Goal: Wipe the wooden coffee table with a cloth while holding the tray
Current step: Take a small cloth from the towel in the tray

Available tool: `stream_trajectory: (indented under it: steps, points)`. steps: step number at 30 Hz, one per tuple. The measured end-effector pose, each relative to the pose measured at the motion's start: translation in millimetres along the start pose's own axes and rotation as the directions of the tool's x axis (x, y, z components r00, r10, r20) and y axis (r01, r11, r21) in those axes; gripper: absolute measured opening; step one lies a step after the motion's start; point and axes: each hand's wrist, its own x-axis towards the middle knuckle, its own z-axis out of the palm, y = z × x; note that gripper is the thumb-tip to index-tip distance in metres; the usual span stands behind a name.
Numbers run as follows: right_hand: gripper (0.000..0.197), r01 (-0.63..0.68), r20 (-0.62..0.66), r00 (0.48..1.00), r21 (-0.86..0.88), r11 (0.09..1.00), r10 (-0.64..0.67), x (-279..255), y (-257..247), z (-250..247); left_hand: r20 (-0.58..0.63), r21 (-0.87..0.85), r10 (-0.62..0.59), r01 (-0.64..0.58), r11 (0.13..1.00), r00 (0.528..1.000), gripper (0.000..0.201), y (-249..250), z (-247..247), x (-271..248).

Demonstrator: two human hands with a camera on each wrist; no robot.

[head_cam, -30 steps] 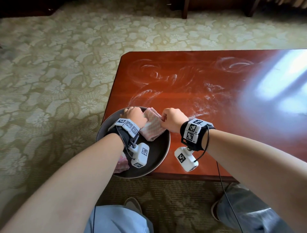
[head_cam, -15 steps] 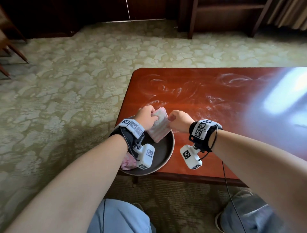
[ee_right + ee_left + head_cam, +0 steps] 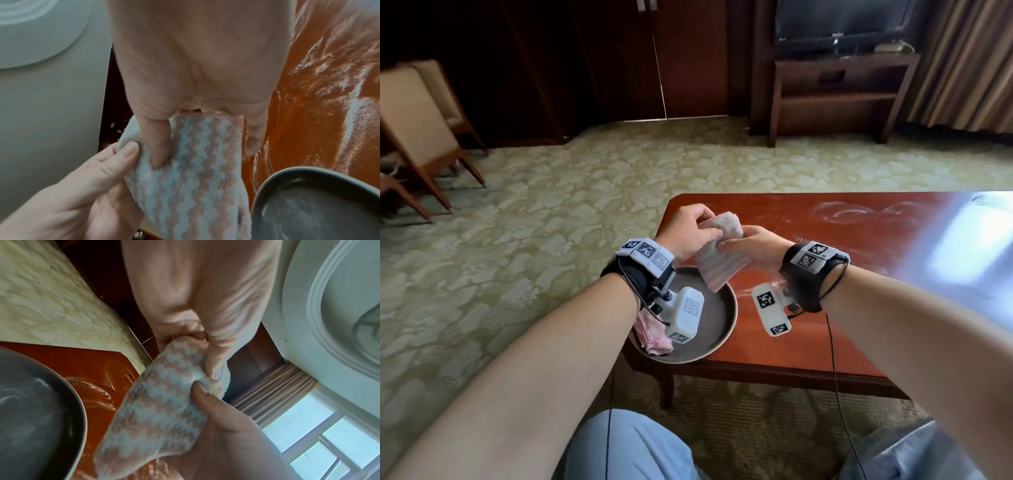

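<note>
Both hands hold a pink-and-white zigzag cloth [image 3: 719, 253] up over the near left corner of the red-brown wooden coffee table [image 3: 859, 260]. My left hand [image 3: 688, 229] pinches its top left edge, and my right hand [image 3: 753, 245] grips its right side. The cloth [image 3: 162, 410] hangs down from the fingers, its lower end just above the round dark tray [image 3: 719, 322]. The tray sits on the table corner, overhanging the edge. In the right wrist view the cloth [image 3: 193, 170] hangs beside the tray rim [image 3: 267, 183]. White dusty smears [image 3: 852, 212] streak the tabletop.
A crumpled pink cloth [image 3: 652, 334] lies in the tray under my left wrist. Patterned carpet [image 3: 534, 240] surrounds the table. A beige chair [image 3: 417, 130] stands far left, a dark TV stand [image 3: 835, 92] at the back. My knees are below the table edge.
Both hands have lifted the striped cloth out of the tray and higher above the table corner. The head view has tilted up, showing more of the room.
</note>
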Motion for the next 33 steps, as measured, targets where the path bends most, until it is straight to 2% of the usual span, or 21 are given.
stream_trajectory:
  steps: [2, 4, 6, 7, 9, 11, 12, 16, 20, 22, 25, 28, 33]
  points:
    - [0.034, 0.029, -0.007, 1.000, 0.055, 0.998, -0.029, -9, -7, 0, -0.030, -0.074, -0.018, 0.016, 0.997, 0.999, 0.012, 7, -4, -2]
    - [0.034, 0.040, -0.007, 0.999, 0.132, 0.991, -0.040, -18, -14, -1, -0.077, -0.179, -0.063, 0.048, 0.983, 0.995, 0.019, 12, -6, -2]
    - [0.034, 0.050, -0.052, 0.998, 0.196, 0.979, -0.041, -24, -22, -1, -0.116, -0.350, -0.182, 0.131, 0.928, 0.976, 0.029, 17, -7, -4]
    - [0.035, 0.061, -0.093, 0.995, 0.207, 0.976, -0.043, -27, -25, -1, -0.084, -0.449, -0.277, 0.212, 0.868, 0.957, 0.034, 20, -8, -6]
    - [0.037, 0.081, -0.144, 0.988, 0.222, 0.972, -0.049, -29, -29, 0, 0.129, -0.589, -0.439, 0.424, 0.688, 0.889, 0.031, 28, -8, -16]
    - [0.037, 0.084, -0.156, 0.987, 0.238, 0.968, -0.048, -31, -29, 0, 0.318, -0.595, -0.502, 0.582, 0.555, 0.804, 0.031, 33, -7, -25]
    - [0.037, 0.078, -0.161, 0.986, 0.239, 0.968, -0.039, -30, -28, 0, 0.354, -0.583, -0.507, 0.609, 0.538, 0.786, 0.032, 33, -5, -27]
    - [0.036, 0.041, -0.157, 0.988, 0.216, 0.976, -0.007, -31, -22, 1, 0.351, -0.593, -0.509, 0.608, 0.529, 0.786, 0.018, 28, 2, -30]
    - [0.038, 0.014, -0.147, 0.989, 0.208, 0.978, 0.017, -33, -16, 1, 0.323, -0.630, -0.486, 0.568, 0.529, 0.812, 0.012, 32, 6, -33]
    - [0.041, 0.004, -0.146, 0.989, 0.217, 0.976, 0.028, -34, -13, -1, 0.307, -0.652, -0.489, 0.555, 0.517, 0.816, 0.018, 35, 9, -33]
    - [0.044, -0.016, -0.154, 0.986, 0.242, 0.970, 0.055, -34, -9, -5, 0.237, -0.682, -0.501, 0.510, 0.524, 0.832, 0.041, 33, 12, -29]
    - [0.043, -0.041, -0.155, 0.984, 0.254, 0.966, 0.083, -34, -5, -11, 0.163, -0.708, -0.487, 0.446, 0.548, 0.858, 0.035, 32, 15, -25]
    - [0.039, -0.084, -0.095, 0.989, 0.266, 0.960, 0.113, -38, -3, -15, 0.156, -0.734, -0.411, 0.384, 0.560, 0.898, 0.038, 33, 14, -22]
